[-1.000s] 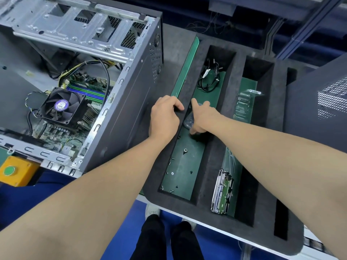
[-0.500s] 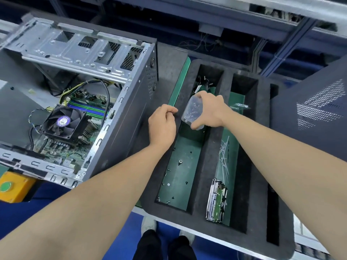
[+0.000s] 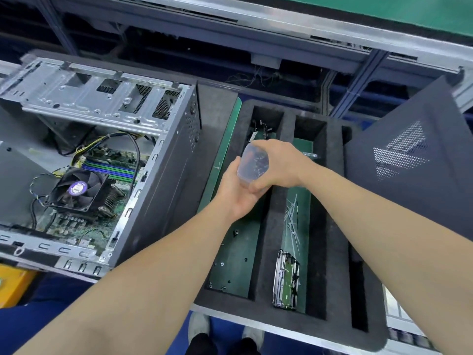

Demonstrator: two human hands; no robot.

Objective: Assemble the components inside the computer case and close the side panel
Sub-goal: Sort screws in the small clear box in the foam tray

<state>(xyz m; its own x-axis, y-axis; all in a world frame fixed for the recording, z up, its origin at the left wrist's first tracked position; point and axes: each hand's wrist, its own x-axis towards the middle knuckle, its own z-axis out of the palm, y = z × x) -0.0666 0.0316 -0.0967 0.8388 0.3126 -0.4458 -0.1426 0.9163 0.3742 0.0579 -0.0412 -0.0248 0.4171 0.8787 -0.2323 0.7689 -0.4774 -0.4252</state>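
Observation:
The open computer case (image 3: 158, 190) lies at the left, its motherboard and CPU fan (image 3: 76, 192) showing. A black foam tray (image 3: 276, 226) with long slots sits to its right. Above the tray's left slot I hold a small clear plastic container (image 3: 252, 163) with dark small parts inside. My right hand (image 3: 279, 167) grips it from the top and right. My left hand (image 3: 236, 193) cups it from underneath. A hard drive (image 3: 286, 280) stands on edge in the middle slot. The dark perforated side panel (image 3: 409, 175) leans at the right.
Loose screws (image 3: 236, 231) lie on the green floor of the left slot, black cables (image 3: 261, 126) at its far end. Clear cable ties (image 3: 291, 213) lie in the middle slot. A yellow box (image 3: 12, 285) sits at lower left. A metal frame rail (image 3: 281, 24) runs behind.
My right hand lifted the clear container out of the left slot. My left hand left the tray's edge and came under the container. The view tilted upward.

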